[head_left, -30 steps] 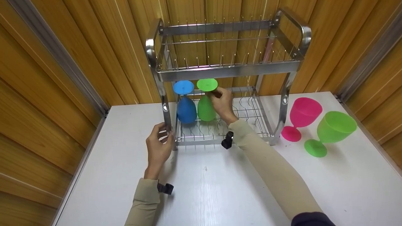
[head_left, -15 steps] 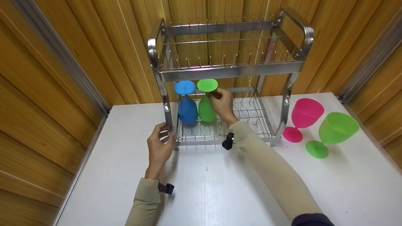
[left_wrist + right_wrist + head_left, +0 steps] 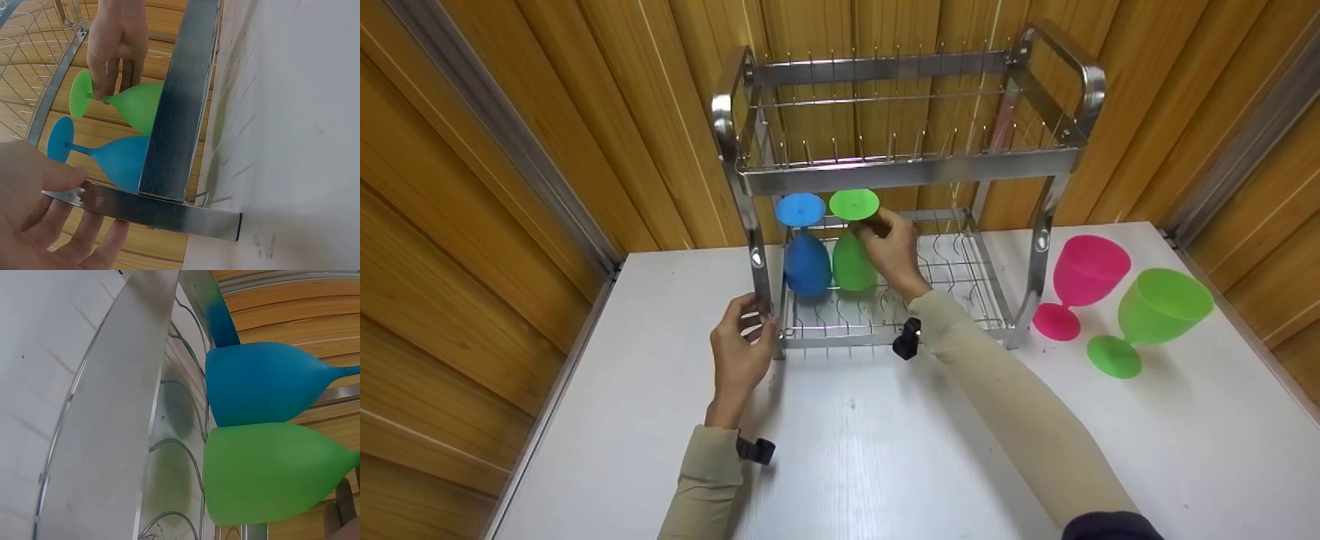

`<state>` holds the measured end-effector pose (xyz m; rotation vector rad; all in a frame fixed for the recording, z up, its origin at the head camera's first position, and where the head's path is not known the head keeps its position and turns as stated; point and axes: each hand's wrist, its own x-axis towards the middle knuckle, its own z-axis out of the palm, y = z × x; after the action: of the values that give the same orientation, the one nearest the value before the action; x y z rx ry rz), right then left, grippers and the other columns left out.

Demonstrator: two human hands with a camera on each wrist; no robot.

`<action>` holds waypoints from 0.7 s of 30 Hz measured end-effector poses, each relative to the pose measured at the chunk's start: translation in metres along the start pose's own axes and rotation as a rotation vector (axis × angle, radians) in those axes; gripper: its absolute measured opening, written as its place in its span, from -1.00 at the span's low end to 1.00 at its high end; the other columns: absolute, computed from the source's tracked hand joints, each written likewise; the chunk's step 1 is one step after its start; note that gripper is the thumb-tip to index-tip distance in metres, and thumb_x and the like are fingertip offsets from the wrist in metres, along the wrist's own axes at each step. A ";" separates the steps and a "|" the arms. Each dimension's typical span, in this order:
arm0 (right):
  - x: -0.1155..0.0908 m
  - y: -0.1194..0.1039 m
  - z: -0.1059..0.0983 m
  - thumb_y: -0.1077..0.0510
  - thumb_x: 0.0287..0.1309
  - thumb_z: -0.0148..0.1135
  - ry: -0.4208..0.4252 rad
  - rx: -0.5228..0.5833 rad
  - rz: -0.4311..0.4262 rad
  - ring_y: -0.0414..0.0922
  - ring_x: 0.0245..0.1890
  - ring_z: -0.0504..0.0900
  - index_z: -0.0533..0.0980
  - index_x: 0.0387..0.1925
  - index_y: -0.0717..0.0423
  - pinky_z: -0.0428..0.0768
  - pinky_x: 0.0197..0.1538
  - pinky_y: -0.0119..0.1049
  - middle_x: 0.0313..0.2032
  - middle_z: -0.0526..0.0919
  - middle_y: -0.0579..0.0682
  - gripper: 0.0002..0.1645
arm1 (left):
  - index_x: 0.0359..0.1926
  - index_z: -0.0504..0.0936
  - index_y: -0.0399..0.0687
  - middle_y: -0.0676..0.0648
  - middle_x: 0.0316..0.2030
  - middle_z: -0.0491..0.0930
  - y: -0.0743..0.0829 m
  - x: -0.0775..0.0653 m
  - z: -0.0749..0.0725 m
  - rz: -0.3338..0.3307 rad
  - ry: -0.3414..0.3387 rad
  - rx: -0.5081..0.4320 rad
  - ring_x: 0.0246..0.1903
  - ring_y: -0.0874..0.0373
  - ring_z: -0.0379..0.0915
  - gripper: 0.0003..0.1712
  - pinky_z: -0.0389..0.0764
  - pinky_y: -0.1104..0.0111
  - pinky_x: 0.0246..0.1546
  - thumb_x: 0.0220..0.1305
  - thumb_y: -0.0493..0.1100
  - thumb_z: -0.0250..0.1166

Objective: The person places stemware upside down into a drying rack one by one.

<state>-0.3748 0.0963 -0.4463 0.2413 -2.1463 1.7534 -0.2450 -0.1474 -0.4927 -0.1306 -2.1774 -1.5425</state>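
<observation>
Upside down on the lower tier of the metal dish rack stand a blue goblet and a green goblet, side by side at the left. My right hand pinches the green goblet's stem just below its foot. In the right wrist view its bowl meets the wire shelf mouth down, right beside the blue bowl. My left hand holds the rack's front left leg, thumb on one side and fingers on the other.
On the white table, right of the rack, a pink goblet and a second green goblet stand upright. The rack's upper tier has rows of thin upright wires. Wood-patterned panels rise on three sides.
</observation>
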 end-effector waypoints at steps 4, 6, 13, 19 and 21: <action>-0.006 -0.004 -0.004 0.24 0.32 0.44 -0.001 0.017 0.002 0.06 0.13 0.75 0.70 0.09 0.27 0.72 0.28 -0.18 0.07 0.79 0.20 -0.66 | 0.22 0.63 -0.24 -0.23 0.03 0.74 0.001 0.000 0.001 0.001 -0.003 0.015 -0.01 -0.15 0.76 -0.55 0.83 -0.03 0.04 0.32 -0.46 0.41; -0.010 -0.007 -0.006 0.26 0.29 0.46 0.002 0.039 0.015 0.09 0.16 0.74 0.68 0.09 0.32 0.69 0.33 -0.14 0.09 0.77 0.24 -0.63 | 0.22 0.62 -0.24 -0.24 0.04 0.73 0.001 -0.001 0.000 0.002 -0.003 0.023 -0.01 -0.15 0.76 -0.53 0.83 -0.02 0.04 0.31 -0.47 0.40; -0.037 -0.018 -0.013 0.23 0.29 0.50 -0.029 0.031 0.072 0.16 0.27 0.65 0.63 0.15 0.30 0.57 0.47 -0.05 0.16 0.71 0.24 -0.56 | 0.26 0.61 -0.22 -0.23 0.07 0.71 0.000 -0.002 -0.005 -0.029 -0.002 0.040 0.03 -0.15 0.74 -0.51 0.82 0.00 0.08 0.33 -0.45 0.40; -0.066 -0.028 -0.039 0.21 0.30 0.49 -0.107 0.044 0.075 0.11 0.28 0.63 0.59 0.20 0.29 0.52 0.51 -0.08 0.22 0.65 0.27 -0.51 | 0.25 0.62 -0.20 -0.22 0.04 0.73 0.002 -0.002 -0.003 -0.029 -0.006 0.031 0.02 -0.14 0.75 -0.54 0.82 0.01 0.08 0.34 -0.42 0.40; -0.078 -0.031 -0.053 0.22 0.31 0.49 -0.129 0.045 0.072 0.12 0.29 0.63 0.58 0.21 0.31 0.52 0.52 -0.06 0.21 0.65 0.26 -0.49 | 0.24 0.63 -0.20 -0.22 0.04 0.74 0.004 -0.001 -0.002 -0.023 -0.013 0.026 0.02 -0.14 0.75 -0.54 0.82 0.01 0.08 0.35 -0.41 0.40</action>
<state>-0.2833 0.1337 -0.4385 0.3000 -2.2322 1.8745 -0.2420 -0.1475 -0.4894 -0.1075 -2.2156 -1.5289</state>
